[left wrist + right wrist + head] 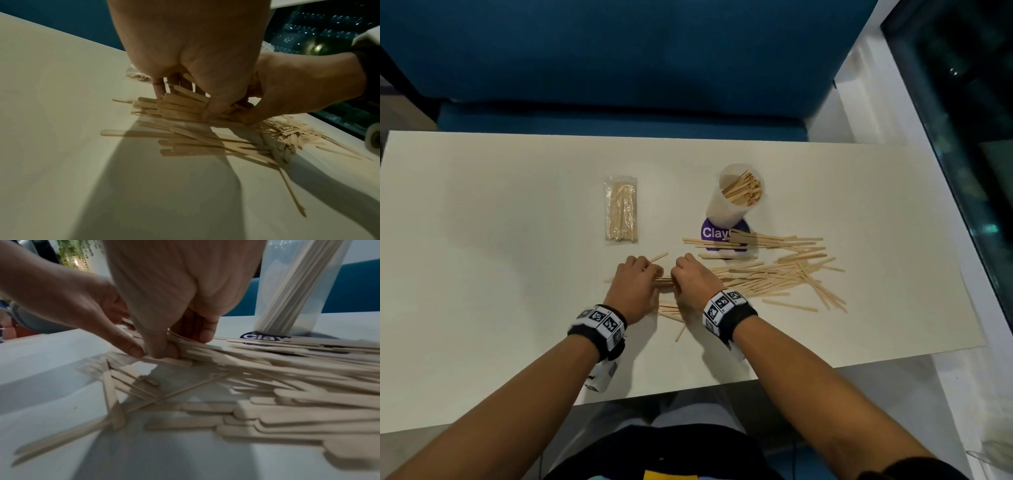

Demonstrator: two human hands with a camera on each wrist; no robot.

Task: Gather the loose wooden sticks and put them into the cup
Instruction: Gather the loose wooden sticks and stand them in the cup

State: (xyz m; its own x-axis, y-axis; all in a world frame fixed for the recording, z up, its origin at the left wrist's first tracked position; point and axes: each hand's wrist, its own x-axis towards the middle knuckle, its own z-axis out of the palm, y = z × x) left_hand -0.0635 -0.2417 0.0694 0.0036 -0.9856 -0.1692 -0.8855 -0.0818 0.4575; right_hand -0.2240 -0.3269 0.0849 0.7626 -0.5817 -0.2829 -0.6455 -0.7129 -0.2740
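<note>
In the head view both hands meet just below the middle of the frame on the pale cream rectangular tabletop (517,212). The left hand (635,286) and the right hand (697,277) sit side by side, knuckles up, with a small bundle of flat light wooden sticks (663,283) clamped between them. The left wrist view shows the left hand's grip narrow and closed around that bundle (176,107), thumb pressed on its near side and fingers curled over the far side. In the right wrist view the right hand's thumb and fingers pinch the same bundle from its other end, so its grip is likewise narrow and holding sticks. To the right of the hands, across the centre right of the head view, a loose spread of wooden sticks (784,274) lies flat on the tabletop, most running left to right and a few crossing at angles; several more lie under and just below the wrists. Above that spread stands the tall translucent plastic cup (732,202), upright, already holding a sheaf of sticks that lean to its right side. It rests on a round purple sticker with white lettering (714,233), partly covered by sticks. Left of the cup, apart from it, lies a clear plastic packet of wooden sticks (620,209).
</note>
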